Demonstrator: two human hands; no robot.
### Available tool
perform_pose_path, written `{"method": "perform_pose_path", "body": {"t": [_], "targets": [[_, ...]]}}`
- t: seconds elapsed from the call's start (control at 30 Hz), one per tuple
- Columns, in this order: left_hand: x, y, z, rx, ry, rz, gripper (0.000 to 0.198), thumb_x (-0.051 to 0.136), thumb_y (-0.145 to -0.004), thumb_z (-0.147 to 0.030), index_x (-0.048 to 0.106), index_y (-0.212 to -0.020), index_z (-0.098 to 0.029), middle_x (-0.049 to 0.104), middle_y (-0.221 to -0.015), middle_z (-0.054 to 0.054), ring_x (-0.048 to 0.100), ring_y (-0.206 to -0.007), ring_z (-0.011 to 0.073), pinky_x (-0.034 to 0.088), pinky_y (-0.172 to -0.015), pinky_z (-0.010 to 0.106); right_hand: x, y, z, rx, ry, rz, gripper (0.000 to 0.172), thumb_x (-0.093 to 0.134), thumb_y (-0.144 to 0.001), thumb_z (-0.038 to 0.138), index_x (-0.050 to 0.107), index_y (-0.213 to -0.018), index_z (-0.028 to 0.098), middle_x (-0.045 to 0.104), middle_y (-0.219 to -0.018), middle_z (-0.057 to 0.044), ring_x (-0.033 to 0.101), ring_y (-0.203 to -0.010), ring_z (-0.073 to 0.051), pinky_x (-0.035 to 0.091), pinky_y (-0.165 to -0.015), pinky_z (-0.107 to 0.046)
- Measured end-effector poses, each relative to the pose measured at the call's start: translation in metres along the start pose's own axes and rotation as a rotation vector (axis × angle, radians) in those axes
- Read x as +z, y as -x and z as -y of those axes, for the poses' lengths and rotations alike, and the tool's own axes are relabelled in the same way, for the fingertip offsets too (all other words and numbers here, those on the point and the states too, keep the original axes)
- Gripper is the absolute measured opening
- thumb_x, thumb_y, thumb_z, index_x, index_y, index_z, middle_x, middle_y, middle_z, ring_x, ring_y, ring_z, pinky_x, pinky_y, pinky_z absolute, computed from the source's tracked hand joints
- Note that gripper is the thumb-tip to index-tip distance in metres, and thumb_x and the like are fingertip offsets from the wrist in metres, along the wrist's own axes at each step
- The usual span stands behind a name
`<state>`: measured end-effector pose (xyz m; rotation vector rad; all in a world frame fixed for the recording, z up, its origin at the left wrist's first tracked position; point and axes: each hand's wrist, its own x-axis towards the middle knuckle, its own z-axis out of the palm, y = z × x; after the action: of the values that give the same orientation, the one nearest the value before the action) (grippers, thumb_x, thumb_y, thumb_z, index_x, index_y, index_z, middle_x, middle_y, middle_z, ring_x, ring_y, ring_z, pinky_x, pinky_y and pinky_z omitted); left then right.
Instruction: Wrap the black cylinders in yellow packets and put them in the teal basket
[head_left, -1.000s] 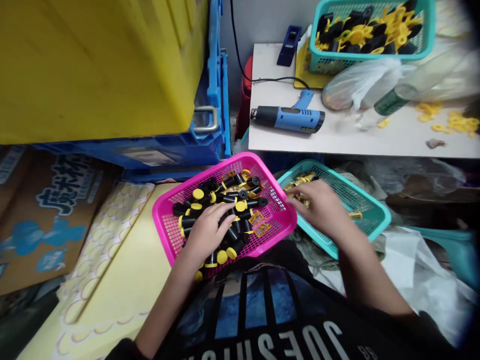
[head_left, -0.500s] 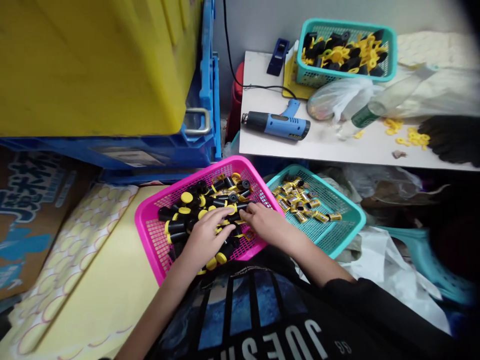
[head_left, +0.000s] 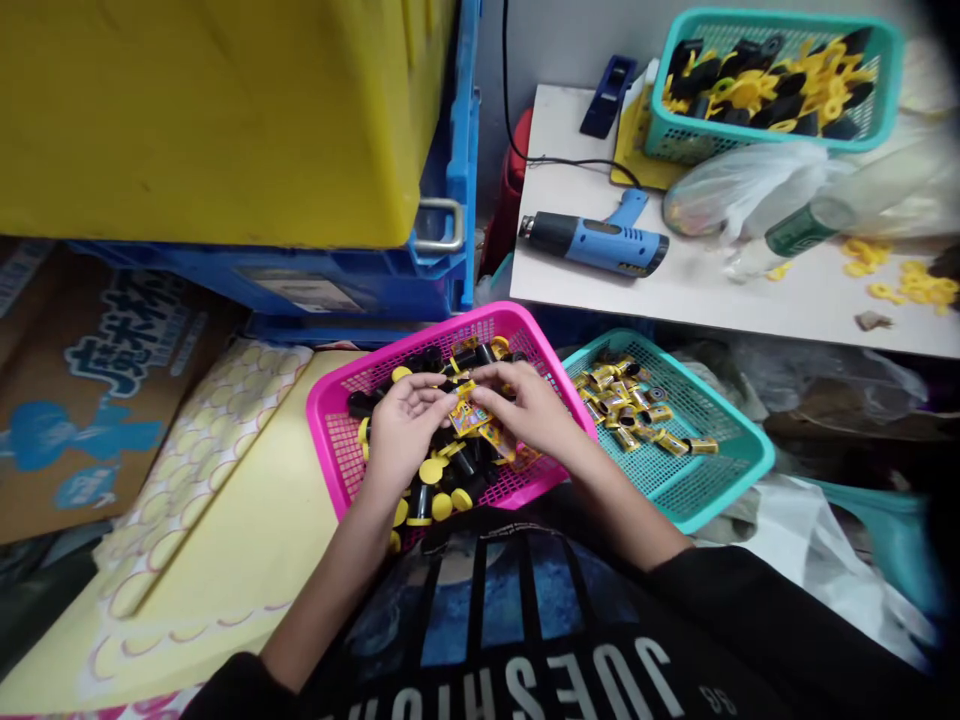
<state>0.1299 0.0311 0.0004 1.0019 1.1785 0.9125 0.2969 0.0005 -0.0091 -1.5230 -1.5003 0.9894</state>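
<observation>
Over the pink basket (head_left: 327, 440), my left hand (head_left: 405, 425) and my right hand (head_left: 529, 410) meet at a small, flat, colourful printed label (head_left: 468, 416). The thumb and fingers of each hand pinch it at its edges. A second printed piece (head_left: 498, 440) hangs just below my right fingers; whether it is joined to the first I cannot tell. Beneath my hands the basket holds many small black cylinders (head_left: 421, 500) with yellow caps. To the right, a turquoise basket (head_left: 720, 490) contains several gold-labelled cylinders (head_left: 626, 410).
A blue heat gun (head_left: 600, 243) lies on the white table (head_left: 555, 285), near a blue tape dispenser (head_left: 609, 95) and a plastic bag (head_left: 742, 190). Behind stands another turquoise basket (head_left: 772, 140) of black and yellow parts. Blue and yellow crates (head_left: 225, 120) rise at the left.
My hands have lifted from among the black cylinders and come together, now with the printed label between their fingers. The whole view has shifted, so the baskets sit further right.
</observation>
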Motion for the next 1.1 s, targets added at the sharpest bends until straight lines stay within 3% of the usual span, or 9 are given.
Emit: {"method": "perform_pose_path", "body": {"t": [0.1, 0.23, 0.33, 0.43, 0.57, 0.63, 0.73, 0.87, 1.1], "targets": [[-0.002, 0.0, -0.001, 0.03, -0.011, -0.006, 0.033, 0.079, -0.063, -0.028, 0.064, -0.09, -0.015, 0.066, -0.065, -0.002, 0.06, -0.053, 0.0085, 0.05, -0.052, 0.019, 0.005, -0.005, 0.003, -0.092, 0.016, -0.027, 0.014, 0.065, -0.084, 0.033, 0.069, -0.082, 0.019, 0.069, -0.099, -0.006, 0.059, -0.101, -0.021, 0.038, -0.097, -0.041], [-0.009, 0.0, -0.002, 0.02, -0.016, 0.04, 0.038, 0.081, -0.063, -0.028, 0.067, -0.096, -0.017, 0.069, -0.069, -0.001, 0.065, -0.061, 0.0108, 0.052, -0.057, 0.02, 0.011, -0.009, 0.007, -0.05, -0.092, -0.006, 0.035, 0.055, -0.089, 0.043, 0.062, -0.066, 0.018, 0.064, -0.075, -0.003, 0.06, -0.078, -0.016, 0.044, -0.08, -0.032], [-0.02, -0.001, -0.004, 0.055, -0.014, -0.074, 0.036, 0.083, -0.06, -0.027, 0.069, -0.092, -0.017, 0.071, -0.071, 0.0, 0.064, -0.059, 0.0107, 0.051, -0.053, 0.019, 0.023, -0.004, 0.005, 0.052, 0.005, 0.0, 0.046, 0.036, -0.096, 0.049, 0.06, -0.072, 0.018, 0.062, -0.076, -0.004, 0.058, -0.076, -0.017, 0.042, -0.073, -0.031], [-0.033, -0.001, -0.005, 0.074, -0.051, -0.204, 0.027, 0.082, -0.062, -0.028, 0.072, -0.084, -0.015, 0.073, -0.072, 0.002, 0.061, -0.053, 0.0092, 0.05, -0.052, 0.02, 0.046, 0.007, -0.004, 0.167, 0.287, 0.141, 0.033, 0.055, -0.084, 0.051, 0.06, -0.086, 0.018, 0.062, -0.08, -0.007, 0.056, -0.077, -0.021, 0.04, -0.072, -0.034], [-0.046, 0.004, -0.001, 0.032, -0.09, -0.187, 0.027, 0.081, -0.064, -0.034, 0.076, -0.084, -0.016, 0.077, -0.083, 0.005, 0.069, -0.068, 0.0154, 0.055, -0.063, 0.025, 0.067, 0.02, -0.012, 0.192, 0.351, 0.247, 0.034, 0.069, -0.071, 0.031, 0.057, -0.1, 0.017, 0.062, -0.082, -0.007, 0.056, -0.079, -0.022, 0.04, -0.074, -0.036], [-0.05, 0.008, 0.003, 0.009, -0.068, -0.133, 0.027, 0.08, -0.067, -0.036, 0.077, -0.087, -0.018, 0.077, -0.088, 0.006, 0.07, -0.076, 0.0181, 0.056, -0.068, 0.027, 0.058, 0.022, -0.011, 0.18, 0.236, 0.197, 0.03, 0.065, -0.072, 0.026, 0.058, -0.099, 0.017, 0.061, -0.082, -0.005, 0.055, -0.079, -0.021, 0.042, -0.074, -0.035], [-0.055, 0.013, 0.006, 0.008, -0.086, -0.058, 0.028, 0.079, -0.068, -0.039, 0.078, -0.087, -0.019, 0.078, -0.091, 0.007, 0.071, -0.082, 0.0203, 0.057, -0.075, 0.03, 0.026, 0.02, -0.003, 0.174, -0.112, 0.089, 0.027, 0.063, -0.078, 0.03, 0.06, -0.102, 0.02, 0.061, -0.088, -0.004, 0.057, -0.079, -0.018, 0.045, -0.074, -0.034], [-0.054, 0.016, 0.003, 0.019, -0.139, 0.018, 0.029, 0.08, -0.065, -0.042, 0.079, -0.084, -0.019, 0.078, -0.091, 0.008, 0.072, -0.085, 0.0226, 0.056, -0.082, 0.034, -0.009, 0.013, 0.009, 0.163, -0.632, 0.087, 0.032, 0.071, -0.076, 0.036, 0.063, -0.104, 0.024, 0.065, -0.1, -0.003, 0.061, -0.084, -0.016, 0.05, -0.076, -0.032], [-0.049, 0.018, 0.0, 0.018, -0.133, 0.047, 0.03, 0.078, -0.068, -0.045, 0.079, -0.087, -0.021, 0.078, -0.087, 0.007, 0.072, -0.074, 0.0194, 0.057, -0.073, 0.03, -0.011, 0.004, 0.016, 0.201, -0.622, 0.257, 0.03, 0.078, -0.069, 0.031, 0.066, -0.095, 0.02, 0.062, -0.076, 0.002, 0.056, -0.066, -0.01, 0.046, -0.062, -0.024]]}}
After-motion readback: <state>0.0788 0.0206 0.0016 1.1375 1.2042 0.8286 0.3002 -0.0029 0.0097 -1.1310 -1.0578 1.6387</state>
